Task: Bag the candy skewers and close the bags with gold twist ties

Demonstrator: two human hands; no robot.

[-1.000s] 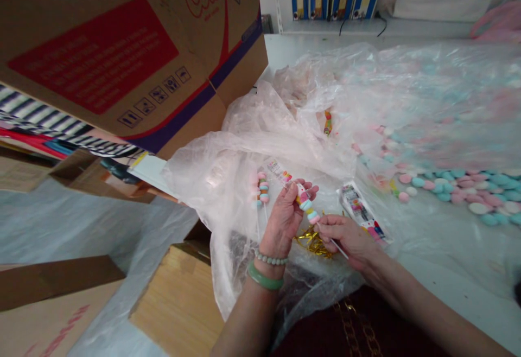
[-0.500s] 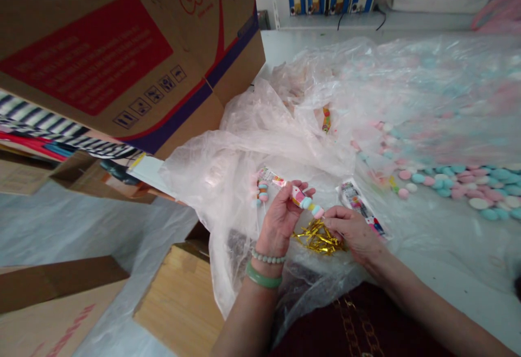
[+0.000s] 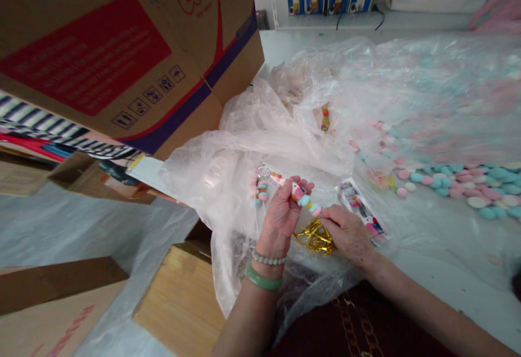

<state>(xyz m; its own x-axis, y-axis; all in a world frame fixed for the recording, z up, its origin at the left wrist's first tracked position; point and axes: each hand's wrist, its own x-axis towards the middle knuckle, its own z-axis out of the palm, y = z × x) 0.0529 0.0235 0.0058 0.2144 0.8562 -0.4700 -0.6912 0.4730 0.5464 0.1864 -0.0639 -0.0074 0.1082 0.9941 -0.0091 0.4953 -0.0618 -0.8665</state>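
Note:
My left hand [image 3: 280, 217] holds a candy skewer [image 3: 304, 201] in a printed clear wrapper, with pink, blue and yellow pieces in a row. It slants down to the right across my fingers. At its lower end, the fingertips of my right hand [image 3: 345, 235] are pinched together. A small pile of gold twist ties [image 3: 315, 237] lies just below the skewer, partly behind my right hand. Another wrapped skewer [image 3: 261, 190] lies left of my left hand. To the right of my hands is a printed clear packet [image 3: 364, 213].
Crumpled clear plastic sheeting [image 3: 268, 140] spreads over the white table [image 3: 439, 286]. Many pink, blue and white candies [image 3: 480, 183] lie at the right, partly under plastic. A large cardboard box [image 3: 134, 48] stands at the back left. Further boxes [image 3: 179, 297] sit low on the left.
My right hand has shifted slightly left, still pinching at the skewer's lower end. It now covers more of the gold ties' right side and less of the printed packet. My left hand has barely moved.

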